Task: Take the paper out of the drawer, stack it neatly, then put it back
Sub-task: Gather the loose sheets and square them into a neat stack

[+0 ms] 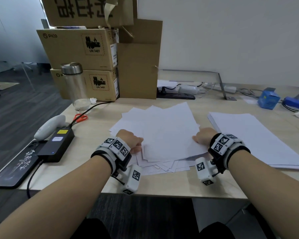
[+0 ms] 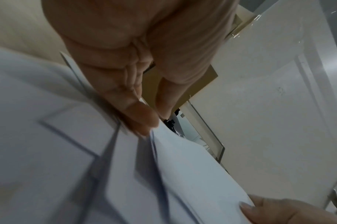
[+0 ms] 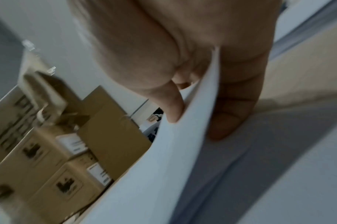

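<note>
A loose, fanned pile of white paper (image 1: 162,131) lies on the desk (image 1: 162,183) in front of me. My left hand (image 1: 133,144) grips the pile's left edge, with thumb and fingertips (image 2: 144,119) closing on the sheets (image 2: 183,166). At the right edge my right hand (image 1: 199,138) pinches the top sheets (image 3: 173,159) between the thumb (image 3: 171,109) above and a finger (image 3: 231,121) below, so that side is bowed upward. A neat stack of paper (image 1: 248,135) lies to the right. No drawer is in view.
Cardboard boxes (image 1: 79,49) and a water bottle (image 1: 76,87) stand at the back left. Red scissors (image 1: 80,117), a white controller (image 1: 48,126) and a black power brick (image 1: 57,145) lie on the left. A power strip (image 1: 176,94) and a blue box (image 1: 267,99) sit behind.
</note>
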